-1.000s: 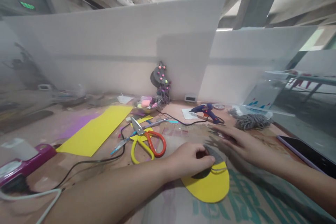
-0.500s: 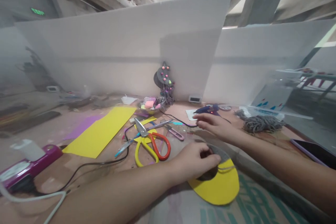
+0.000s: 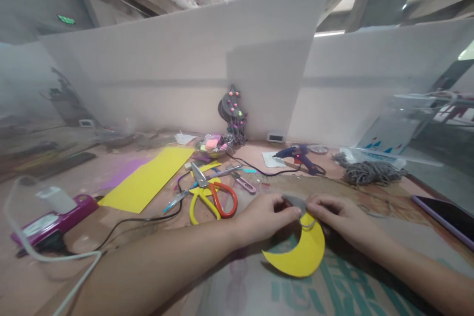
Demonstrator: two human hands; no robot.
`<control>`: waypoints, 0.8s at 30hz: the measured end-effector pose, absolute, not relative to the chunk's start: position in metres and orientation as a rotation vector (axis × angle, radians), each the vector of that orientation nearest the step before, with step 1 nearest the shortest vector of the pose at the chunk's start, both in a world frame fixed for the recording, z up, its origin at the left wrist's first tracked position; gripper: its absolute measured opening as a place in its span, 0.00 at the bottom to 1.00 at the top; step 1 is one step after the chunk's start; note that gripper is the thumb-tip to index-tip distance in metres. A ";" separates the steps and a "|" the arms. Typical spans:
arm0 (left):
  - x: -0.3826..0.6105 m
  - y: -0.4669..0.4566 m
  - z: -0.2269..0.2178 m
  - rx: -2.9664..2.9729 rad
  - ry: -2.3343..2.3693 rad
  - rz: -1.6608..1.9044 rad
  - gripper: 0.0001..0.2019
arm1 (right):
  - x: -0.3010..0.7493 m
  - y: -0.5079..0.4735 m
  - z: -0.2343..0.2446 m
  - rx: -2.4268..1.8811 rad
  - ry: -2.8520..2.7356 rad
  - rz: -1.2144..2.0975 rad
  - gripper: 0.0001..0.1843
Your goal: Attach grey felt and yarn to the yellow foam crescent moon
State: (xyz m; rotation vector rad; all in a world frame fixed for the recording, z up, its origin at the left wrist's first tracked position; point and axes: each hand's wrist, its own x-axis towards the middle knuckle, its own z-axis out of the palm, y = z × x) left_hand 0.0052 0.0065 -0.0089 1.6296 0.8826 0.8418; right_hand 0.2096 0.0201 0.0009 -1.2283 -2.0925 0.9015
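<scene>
A yellow crescent moon cutout (image 3: 309,254) is held up a little off the work surface in front of me. Grey yarn (image 3: 295,201) is wrapped around its upper part, while the lower part shows bare yellow. My left hand (image 3: 272,215) pinches the wrapped upper end between thumb and fingers. On the other side, my right hand (image 3: 335,212) is closed at the outer edge, where wrapped yarn meets bare yellow; its fingertips are partly hidden. Scissors (image 3: 224,201) with one red and one yellow handle lie left of the crescent.
A blue glue gun (image 3: 296,153) stands behind my right hand, near a grey yarn bundle (image 3: 374,173). A phone (image 3: 444,219) lies far right. Left are yellow sheet (image 3: 148,180), a purple power strip (image 3: 59,224) and cables. A decorated grey crescent (image 3: 231,106) leans against the white board.
My right hand has come back from beside the glue gun to the crescent and closed at its edge. The crescent has been lifted and tilted, with my left hand at its upper end.
</scene>
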 end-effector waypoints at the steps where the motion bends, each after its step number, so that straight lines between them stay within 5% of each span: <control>1: 0.005 0.006 -0.008 1.626 0.859 0.836 0.12 | 0.209 0.020 0.001 -1.241 -2.058 0.945 0.25; 13: 0.005 0.006 -0.010 1.715 0.914 0.864 0.12 | 0.211 0.013 0.000 -1.116 -1.885 1.084 0.30; 19: 0.004 0.009 -0.011 1.698 0.974 0.944 0.12 | 0.209 0.014 0.002 -1.051 -2.133 0.931 0.17; 24: 0.005 0.006 -0.009 1.639 0.976 0.931 0.15 | 0.208 0.011 0.001 -1.116 -2.125 0.999 0.18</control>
